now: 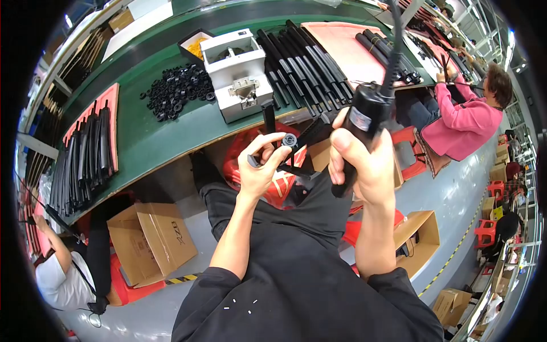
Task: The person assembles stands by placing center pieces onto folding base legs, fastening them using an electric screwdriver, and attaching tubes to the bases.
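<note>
Right now, your left hand [263, 159] has a small black round piece [290, 140] pinched between the thumb and a finger, with its round face turned up toward you. The piece is up over your lap, near the edge of the green table [142, 142]. Your right hand [367, 165] is wrapped around a black power tool [360, 121], with the thumb along its side. The tool leans a little, has a pale sticker on it, and a black cord [394, 54] goes up from its top. The tool and the round piece are apart, not touching. On the table, past your left hand, stands a white machine [219, 62]. Left of it lies a heap of little black pieces [181, 85], and behind that is a box [183, 43] with yellow things in it. Right of the machine, long black tubes [310, 57] lie side by side, next to a pink mat [345, 43]. Far over to the left, more black tubes [88, 148] lie on another pink mat [115, 122]. A person in a pink top [470, 128] sits off to the right.
</note>
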Available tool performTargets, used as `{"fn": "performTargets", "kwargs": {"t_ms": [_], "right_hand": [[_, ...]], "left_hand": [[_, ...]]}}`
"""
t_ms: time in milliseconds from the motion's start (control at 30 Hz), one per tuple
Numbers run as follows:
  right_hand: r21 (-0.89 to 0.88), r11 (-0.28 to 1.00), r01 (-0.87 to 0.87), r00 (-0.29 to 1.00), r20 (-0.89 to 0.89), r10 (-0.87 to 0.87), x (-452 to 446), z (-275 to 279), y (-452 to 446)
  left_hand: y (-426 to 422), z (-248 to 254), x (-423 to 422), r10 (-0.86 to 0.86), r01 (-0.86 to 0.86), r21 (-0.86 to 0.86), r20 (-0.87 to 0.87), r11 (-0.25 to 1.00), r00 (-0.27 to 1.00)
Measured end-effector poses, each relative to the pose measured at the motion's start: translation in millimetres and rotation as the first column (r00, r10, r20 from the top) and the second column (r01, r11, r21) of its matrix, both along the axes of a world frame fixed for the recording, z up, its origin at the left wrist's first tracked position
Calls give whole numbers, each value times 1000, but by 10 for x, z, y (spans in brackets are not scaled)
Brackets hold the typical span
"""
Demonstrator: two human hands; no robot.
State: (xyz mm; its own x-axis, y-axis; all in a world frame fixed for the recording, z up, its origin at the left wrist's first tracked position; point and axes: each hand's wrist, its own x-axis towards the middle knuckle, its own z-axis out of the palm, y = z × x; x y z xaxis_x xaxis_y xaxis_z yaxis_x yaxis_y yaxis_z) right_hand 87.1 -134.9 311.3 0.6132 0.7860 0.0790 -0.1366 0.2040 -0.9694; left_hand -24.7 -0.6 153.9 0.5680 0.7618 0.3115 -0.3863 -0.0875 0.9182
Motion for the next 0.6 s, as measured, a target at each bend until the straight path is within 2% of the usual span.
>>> {"fn": "performTargets", "kwargs": {"t_ms": [133, 200, 267, 467, 600], "right_hand": [[-94, 985, 144, 984, 122, -132, 445, -398, 200], [-147, 975, 166, 982, 118, -149, 739, -722, 296], [-87, 967, 239, 935, 289, -205, 1008, -1006, 429], [-50, 984, 174, 960, 233, -158, 1492, -1224, 689], [91, 986, 140, 898, 408, -165, 1618, -1507, 848]], "left_hand": [[14, 52, 66, 6, -6, 4, -34, 1000, 999], [15, 41, 60, 40, -39, 15, -52, 999, 998], [32, 27, 66, 85, -83, 30, -67, 996, 994], [-4, 0, 106, 156, -146, 78, -132, 986, 979], [-64, 35, 181, 219, -202, 140, -120, 969, 968]]}}
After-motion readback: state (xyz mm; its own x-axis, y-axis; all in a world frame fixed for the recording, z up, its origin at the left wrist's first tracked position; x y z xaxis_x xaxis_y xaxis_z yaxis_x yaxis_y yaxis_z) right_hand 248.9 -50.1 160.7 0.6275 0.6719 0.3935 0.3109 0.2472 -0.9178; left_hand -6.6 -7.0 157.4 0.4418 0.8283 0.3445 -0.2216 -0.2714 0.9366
